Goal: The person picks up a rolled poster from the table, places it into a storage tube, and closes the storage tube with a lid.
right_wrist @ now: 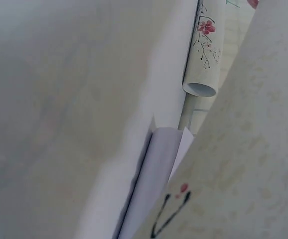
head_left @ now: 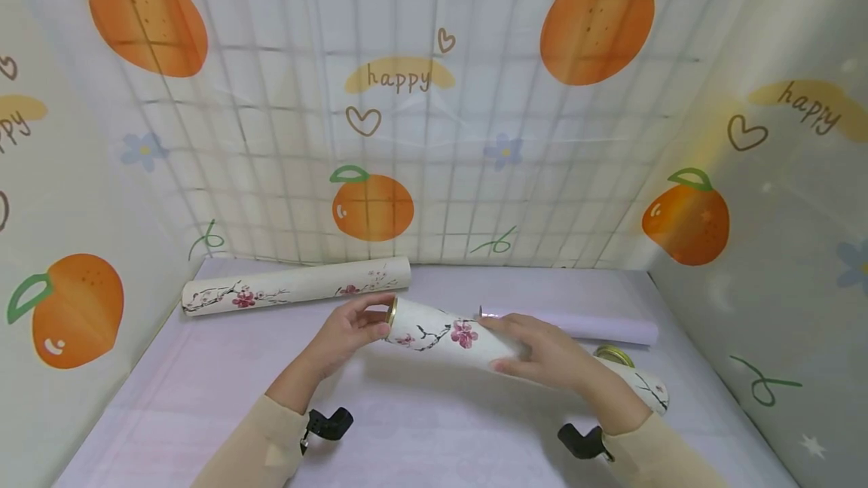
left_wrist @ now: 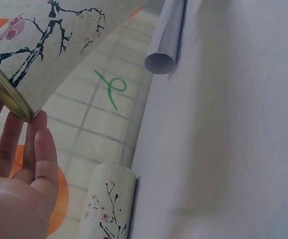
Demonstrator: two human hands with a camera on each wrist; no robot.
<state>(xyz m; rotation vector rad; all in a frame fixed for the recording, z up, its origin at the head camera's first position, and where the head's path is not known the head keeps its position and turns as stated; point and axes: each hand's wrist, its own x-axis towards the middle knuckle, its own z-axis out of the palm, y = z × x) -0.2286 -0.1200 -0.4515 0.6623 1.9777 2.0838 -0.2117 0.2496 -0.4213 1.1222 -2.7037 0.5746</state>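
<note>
A white cardboard tube [head_left: 434,333] printed with plum blossoms is held up at a tilt, its left end higher. My left hand [head_left: 353,331] holds that end at its gold metal rim [left_wrist: 9,94], thumb below and fingers above in the head view. My right hand [head_left: 542,349] grips the tube's body from above, thumb on the near side. Only the tube's pale surface shows in the right wrist view, not the right fingers clearly. Beyond the right wrist a flowered tube end [head_left: 652,390] appears; the forearm hides whether it belongs to the same tube.
Another flowered tube [head_left: 298,286] lies at the back left of the table [head_left: 271,367]. A rolled pale lilac sheet [head_left: 603,327] lies at the back right. Near it sits a round gold lid [head_left: 614,355]. Printed curtains [head_left: 475,194] stand behind and at both sides.
</note>
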